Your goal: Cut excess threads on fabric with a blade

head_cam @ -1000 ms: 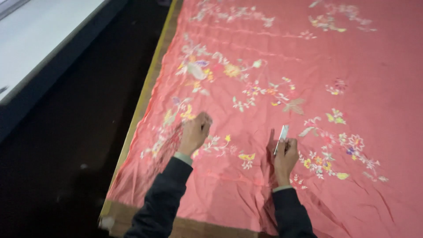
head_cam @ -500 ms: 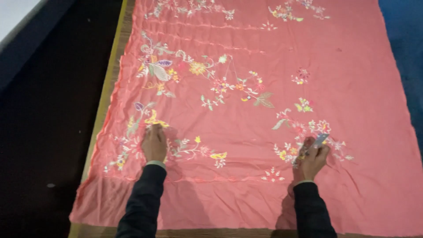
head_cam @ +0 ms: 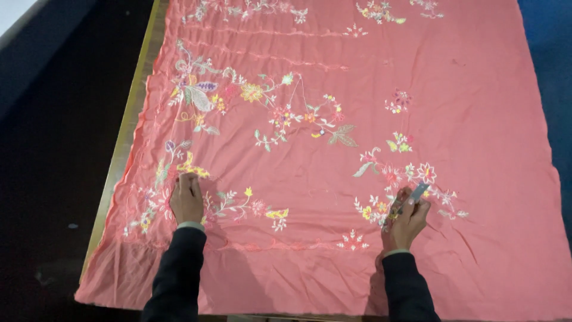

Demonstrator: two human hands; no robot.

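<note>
Both reach forward: left hand (head_cam: 186, 199) flat on pink cloth (head_cam: 333, 89), right hand (head_cam: 407, 218) pinching small blade (head_cam: 418, 192).

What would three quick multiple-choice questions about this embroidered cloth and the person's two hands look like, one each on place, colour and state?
1. Where does the left hand rest?
A. on the cloth near its left edge
B. on the dark floor
C. at the cloth's top edge

2. What colour is the cloth?
A. white
B. salmon pink
C. green

3. What is the state of the right hand?
A. flat and empty
B. out of view
C. closed on a small grey tool

Answers: 1 A, the hand lies palm down on flower embroidery by the left border. 2 B, the fabric is pink throughout. 3 C, the small grey tool sticks up from the fingers.
</note>
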